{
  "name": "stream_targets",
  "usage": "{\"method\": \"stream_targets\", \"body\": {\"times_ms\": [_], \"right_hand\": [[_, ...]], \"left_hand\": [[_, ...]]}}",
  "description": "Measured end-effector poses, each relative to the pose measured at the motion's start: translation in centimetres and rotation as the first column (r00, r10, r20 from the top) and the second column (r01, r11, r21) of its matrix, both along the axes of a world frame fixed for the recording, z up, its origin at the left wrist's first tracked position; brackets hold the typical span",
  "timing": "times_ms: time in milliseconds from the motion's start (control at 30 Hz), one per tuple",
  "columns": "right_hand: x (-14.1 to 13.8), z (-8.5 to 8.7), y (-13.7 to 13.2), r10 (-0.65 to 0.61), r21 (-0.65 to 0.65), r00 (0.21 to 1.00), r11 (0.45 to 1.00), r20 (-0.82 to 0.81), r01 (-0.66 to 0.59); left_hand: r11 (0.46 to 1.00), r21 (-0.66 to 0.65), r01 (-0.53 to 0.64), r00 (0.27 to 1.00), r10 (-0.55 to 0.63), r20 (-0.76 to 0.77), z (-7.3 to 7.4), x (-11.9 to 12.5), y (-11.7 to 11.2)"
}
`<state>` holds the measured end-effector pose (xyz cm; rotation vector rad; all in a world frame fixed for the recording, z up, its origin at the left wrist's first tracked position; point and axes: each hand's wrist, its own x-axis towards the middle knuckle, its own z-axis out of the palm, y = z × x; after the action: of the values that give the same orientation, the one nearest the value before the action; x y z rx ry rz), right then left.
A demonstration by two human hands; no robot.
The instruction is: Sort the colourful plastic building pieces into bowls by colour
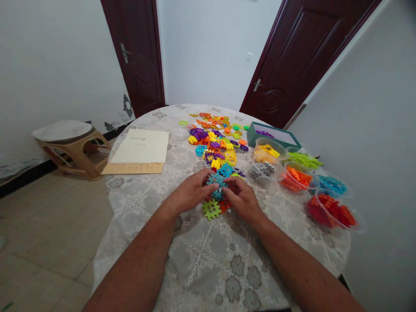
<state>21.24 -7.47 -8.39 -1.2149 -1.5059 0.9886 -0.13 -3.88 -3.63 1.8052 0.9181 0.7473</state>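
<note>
Both my hands meet over the round table [208, 264] and pinch a small cluster of teal interlocking plastic tiles [217, 181]. My left hand [195, 190] grips the cluster from the left with curled fingers. My right hand [242, 197] holds it from the right. Just below the hands a green grid tile [211, 209] lies on the cloth beside an orange-red tile [224, 206]. A big heap of mixed coloured tiles [216, 141] spreads behind the hands.
Clear bowls of sorted tiles line the right side: yellow [268, 152], grey [264, 170], orange [296, 177], green [303, 159], blue [332, 184], red [333, 211]. A teal box [271, 134] stands behind them. Papers [139, 149] lie at left; a stool [69, 145] stands on the floor.
</note>
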Motion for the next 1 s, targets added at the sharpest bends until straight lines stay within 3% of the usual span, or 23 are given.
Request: {"method": "stream_targets", "body": {"times_ms": [100, 200, 333, 433, 500, 633, 833, 933, 1000], "right_hand": [[-0.2, 0.6, -0.1, 0.009, 0.038, 0.999, 0.999, 0.036, -0.010], [0.1, 1.2, -0.3, -0.013, 0.178, 0.973, 0.984, 0.232, -0.030], [1.1, 1.3, -0.2, -0.071, 0.332, 0.795, 0.928, 0.603, -0.169], [1.4, 1.1, -0.1, -0.073, 0.295, 0.677, 0.930, 0.732, -0.220], [1.3, 1.1, -0.1, -0.062, 0.267, 0.647, 0.938, 0.760, -0.223], [1.2, 1.6, -0.2, -0.031, 0.238, 0.694, 0.949, 0.719, -0.204], [1.7, 2.3, -0.1, -0.053, 0.248, 0.796, 0.961, 0.603, -0.125], [2.4, 2.6, 0.2, -0.108, 0.198, 0.887, 0.980, 0.448, 0.020], [2.7, 2.7, 0.3, -0.139, 0.080, 0.959, 0.989, 0.249, 0.122]], "left_hand": [[0.997, 0.080, -0.009, 0.999, 0.013, -0.050, 0.2, 0.0, -0.1], [0.991, 0.091, -0.100, 0.994, 0.104, -0.035, 0.2, 0.0, 0.0], [0.949, -0.163, -0.269, 0.949, 0.290, 0.122, 0.3, 0.0, 0.3], [0.886, -0.352, -0.303, 0.867, 0.410, 0.284, 0.5, 0.0, 0.4], [0.864, -0.419, -0.279, 0.818, 0.442, 0.367, 0.6, 0.0, 0.4], [0.843, -0.501, -0.194, 0.759, 0.453, 0.468, 0.7, -0.1, 0.5], [0.810, -0.565, -0.157, 0.714, 0.489, 0.502, 1.0, -0.2, 0.4], [0.818, -0.557, -0.145, 0.735, 0.466, 0.493, 1.0, -0.2, 0.2], [0.834, -0.534, -0.136, 0.765, 0.431, 0.478, 1.0, -0.2, 0.1]]}}
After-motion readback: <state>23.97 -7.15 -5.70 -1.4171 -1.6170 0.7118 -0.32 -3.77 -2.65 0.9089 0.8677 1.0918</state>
